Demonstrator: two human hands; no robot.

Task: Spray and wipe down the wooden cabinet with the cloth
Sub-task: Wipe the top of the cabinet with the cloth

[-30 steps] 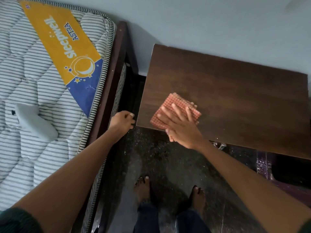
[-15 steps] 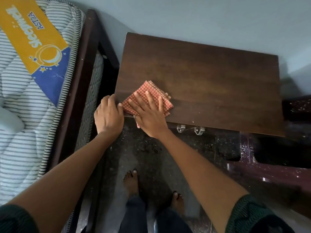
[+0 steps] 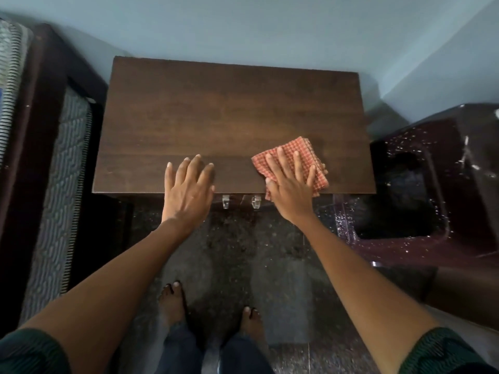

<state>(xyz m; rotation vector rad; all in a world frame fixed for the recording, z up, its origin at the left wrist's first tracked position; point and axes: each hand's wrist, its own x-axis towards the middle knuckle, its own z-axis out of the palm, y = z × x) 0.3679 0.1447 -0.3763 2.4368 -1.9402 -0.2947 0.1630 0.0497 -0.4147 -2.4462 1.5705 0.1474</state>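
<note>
Dim, flat light here, cool and bluish on the wall point(image 3: 243, 28) behind the wooden cabinet point(image 3: 232, 112). A faint sheen lies across the cabinet's top. Below its front edge the floor point(image 3: 243, 252) sinks into heavy shadow. Right of the cabinet, white glints speckle a glossy maroon plastic item point(image 3: 456, 163). Left of it, the bed frame point(image 3: 32, 130) goes murky and bows with wide-angle bend. Everything looks slightly soft.

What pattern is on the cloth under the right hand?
The cloth has a small red and cream check, seen in the head view.
</note>
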